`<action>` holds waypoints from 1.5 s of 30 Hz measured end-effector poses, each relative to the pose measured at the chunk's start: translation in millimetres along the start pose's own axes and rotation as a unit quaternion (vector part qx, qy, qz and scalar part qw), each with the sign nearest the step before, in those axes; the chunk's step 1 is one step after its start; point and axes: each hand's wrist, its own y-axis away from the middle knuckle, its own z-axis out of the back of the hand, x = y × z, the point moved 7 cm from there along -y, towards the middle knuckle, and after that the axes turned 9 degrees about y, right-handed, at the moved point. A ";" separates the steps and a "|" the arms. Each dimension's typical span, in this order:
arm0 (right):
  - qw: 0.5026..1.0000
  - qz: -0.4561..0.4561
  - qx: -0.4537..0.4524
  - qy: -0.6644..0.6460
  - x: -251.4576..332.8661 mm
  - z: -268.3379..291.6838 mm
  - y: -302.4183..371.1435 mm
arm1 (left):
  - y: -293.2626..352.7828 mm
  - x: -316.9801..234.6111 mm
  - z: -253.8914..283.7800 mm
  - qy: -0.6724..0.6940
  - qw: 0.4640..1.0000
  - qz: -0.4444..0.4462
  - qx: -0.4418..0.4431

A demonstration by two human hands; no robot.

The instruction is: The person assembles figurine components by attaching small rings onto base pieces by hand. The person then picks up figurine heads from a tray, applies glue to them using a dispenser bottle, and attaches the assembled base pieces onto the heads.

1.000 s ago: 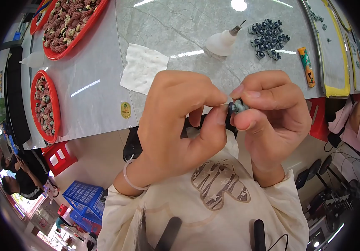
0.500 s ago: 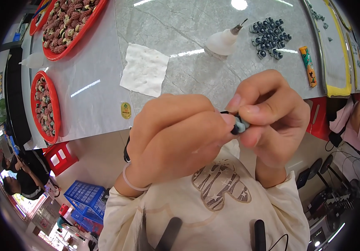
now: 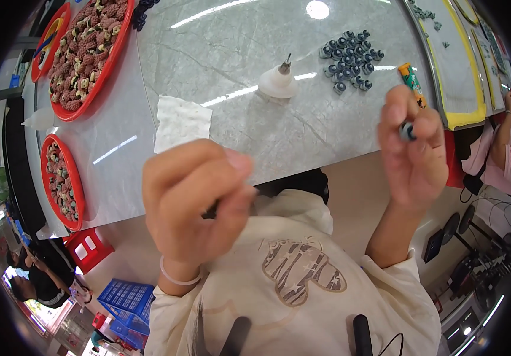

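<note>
My right hand (image 3: 412, 148) is raised over the table's front edge at the right. Its fingertips pinch a small dark and blue-grey piece (image 3: 408, 132), round at the end facing me. At the left my left hand (image 3: 199, 204), a little smeared by motion, has its fingers curled in with thumb near forefinger; whatever it may hold is hidden. The hands are wide apart. Beyond my right hand a cluster of similar small dark-topped pieces (image 3: 350, 59) stands on the grey marbled table (image 3: 303, 130). A white squeeze bottle (image 3: 278, 83) with a thin metal tip stands left of them.
A white cloth (image 3: 182, 123) lies behind my left hand. Red baskets (image 3: 80, 207) of reddish knobbly pieces stand at the left. An orange and green tube (image 3: 411, 83) lies near a yellow-edged frame (image 3: 472, 115) at the right. Blue crates (image 3: 126, 299) stand on the floor; people sit at both sides.
My hands have come apart: the left moved left, the right moved right and slightly up, carrying the small piece. The view has shifted a little.
</note>
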 end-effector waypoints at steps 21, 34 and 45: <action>0.761 0.026 -0.190 0.619 25.9 29.8 -20.1 | -120.0 86.6 58.4 -0.181 0.966 0.139 0.119; 0.807 0.039 -0.271 0.523 82.9 59.2 19.4 | -154.4 145.7 17.3 -0.466 0.849 -0.158 0.193; 0.733 0.112 -0.313 0.594 142.9 116.0 -24.0 | -150.0 118.3 23.0 -0.409 0.904 -0.041 0.116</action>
